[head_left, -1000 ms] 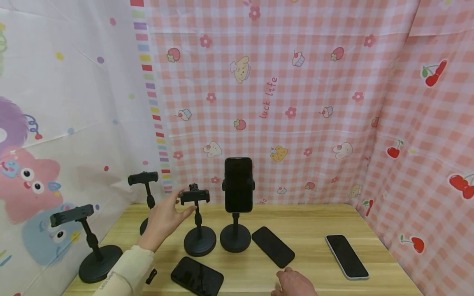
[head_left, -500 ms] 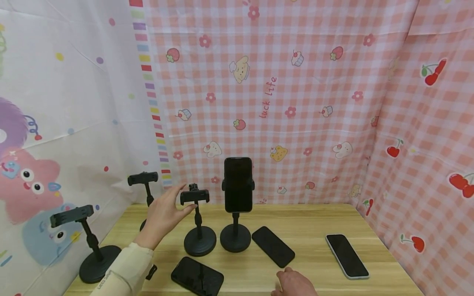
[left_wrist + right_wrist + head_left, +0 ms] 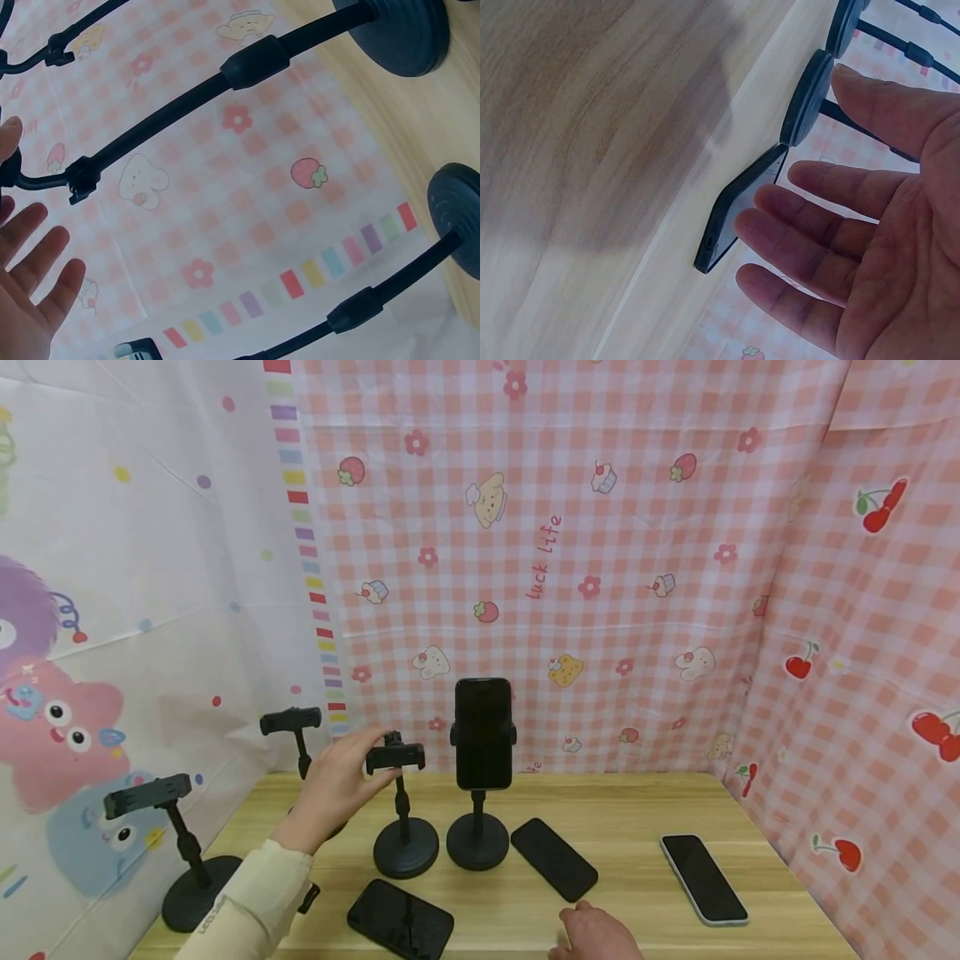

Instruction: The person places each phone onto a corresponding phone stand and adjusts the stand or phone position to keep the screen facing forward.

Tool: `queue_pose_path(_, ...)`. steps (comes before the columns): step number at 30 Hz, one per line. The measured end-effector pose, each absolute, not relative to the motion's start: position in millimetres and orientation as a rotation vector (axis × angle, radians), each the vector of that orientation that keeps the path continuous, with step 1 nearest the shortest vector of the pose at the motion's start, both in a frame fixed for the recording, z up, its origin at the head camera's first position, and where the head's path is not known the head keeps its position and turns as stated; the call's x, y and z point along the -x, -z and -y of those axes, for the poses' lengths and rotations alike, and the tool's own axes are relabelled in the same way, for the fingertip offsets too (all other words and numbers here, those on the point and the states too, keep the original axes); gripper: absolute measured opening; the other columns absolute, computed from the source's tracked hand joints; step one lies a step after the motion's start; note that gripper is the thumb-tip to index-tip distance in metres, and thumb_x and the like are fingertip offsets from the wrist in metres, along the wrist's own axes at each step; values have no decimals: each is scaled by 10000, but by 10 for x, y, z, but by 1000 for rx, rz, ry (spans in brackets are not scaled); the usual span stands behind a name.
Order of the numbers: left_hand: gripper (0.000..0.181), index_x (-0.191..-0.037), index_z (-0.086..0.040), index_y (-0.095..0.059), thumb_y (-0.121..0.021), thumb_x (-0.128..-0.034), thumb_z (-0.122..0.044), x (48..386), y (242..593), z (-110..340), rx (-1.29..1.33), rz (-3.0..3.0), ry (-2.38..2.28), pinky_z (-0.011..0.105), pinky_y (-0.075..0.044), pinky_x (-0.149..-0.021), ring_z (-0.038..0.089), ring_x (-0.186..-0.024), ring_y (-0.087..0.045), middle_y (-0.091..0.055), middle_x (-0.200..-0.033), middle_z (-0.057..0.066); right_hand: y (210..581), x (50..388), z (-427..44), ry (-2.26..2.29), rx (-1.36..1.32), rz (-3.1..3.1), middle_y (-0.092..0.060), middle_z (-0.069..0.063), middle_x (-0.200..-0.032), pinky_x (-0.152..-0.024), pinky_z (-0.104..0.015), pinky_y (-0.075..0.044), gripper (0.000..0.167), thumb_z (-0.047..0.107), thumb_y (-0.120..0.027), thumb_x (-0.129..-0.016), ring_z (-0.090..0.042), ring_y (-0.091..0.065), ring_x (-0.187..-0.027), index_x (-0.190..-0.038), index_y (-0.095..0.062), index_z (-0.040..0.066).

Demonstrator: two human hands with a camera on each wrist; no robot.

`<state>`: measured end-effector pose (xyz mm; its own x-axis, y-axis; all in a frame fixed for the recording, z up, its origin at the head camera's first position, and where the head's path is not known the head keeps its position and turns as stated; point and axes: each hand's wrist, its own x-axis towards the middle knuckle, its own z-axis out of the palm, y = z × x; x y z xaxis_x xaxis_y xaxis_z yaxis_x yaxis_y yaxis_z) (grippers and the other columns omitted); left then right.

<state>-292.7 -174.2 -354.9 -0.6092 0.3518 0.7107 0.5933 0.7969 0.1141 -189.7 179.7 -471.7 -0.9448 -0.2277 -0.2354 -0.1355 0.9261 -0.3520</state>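
My left hand (image 3: pixel 333 789) pinches the left end of the clamp (image 3: pixel 395 758) on a black phone stand (image 3: pixel 405 849), thumb below and index finger at the top. In the left wrist view, the thumb and index finger meet the stand's head at the frame edge, while the other fingers (image 3: pixel 41 259) are extended and apart. Low in the head view, my right hand (image 3: pixel 597 935) hovers by a black phone (image 3: pixel 555 860) lying on the table. Its fingers are loosely bent and hold nothing in the right wrist view, where that phone (image 3: pixel 727 217) lies behind them.
Beside the pinched stand, another stand (image 3: pixel 477 843) bears an upright phone (image 3: pixel 483 735). Two more stands, one in front (image 3: pixel 197 893) and one behind (image 3: pixel 291 720), are at left. A dark phone (image 3: pixel 401 920) lies in front; a white-edged phone (image 3: pixel 703 878) lies right. Patterned cloth surrounds the wooden table.
My left hand has shifted slightly right and its index finger has come over the clamp, narrowing the gap to the thumb. The right hand and the phones have stayed put.
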Motion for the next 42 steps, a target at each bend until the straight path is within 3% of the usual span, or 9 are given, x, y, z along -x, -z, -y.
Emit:
queue_pose_path(5, 581, -1269, -80, -641, -883, -759, -220, 2942, 3501, 1739, 768, 2242, 429, 471, -551, -801, 295, -980, -680, -695, -1170, 117, 4705, 1893, -1791, 480, 266, -2812, -609, -130, -913, -800, -476, -516, 359, 232, -789, -841, -267, -600, -808, -1045, -674, -41)
queue_pose_path(13, 620, -1322, -68, -625, -872, -772, -214, 2942, 3449, 1726, 809, 2270, 425, 476, -527, -881, 314, -1100, -650, -632, -1309, 138, 4701, 1888, -1789, 485, 257, -2813, -605, -132, -920, -799, -480, -514, 358, 230, -791, -839, -269, -597, -811, -1047, -673, -36)
queue_pose_path(26, 571, -1275, -39, -669, -872, -766, -199, 2924, 3419, 1733, 878, 2238, 378, 474, -538, -856, 301, -1070, -669, -645, -1293, 123, 4716, 1892, -1804, 471, 275, -2815, -607, -123, -905, -788, -470, -515, 360, 239, -788, -843, -267, -601, -801, -1039, -673, -39)
queue_pose_path(42, 554, -1292, -59, -664, -828, -816, -288, 2920, 3357, 1704, 838, 2284, 255, 497, -526, -868, 298, -1010, -687, -655, -1276, 120, 4738, 1903, -1807, 453, 258, -2811, -609, -112, -891, -796, -465, -513, 353, 245, -788, -846, -256, -595, -800, -1031, -674, -33)
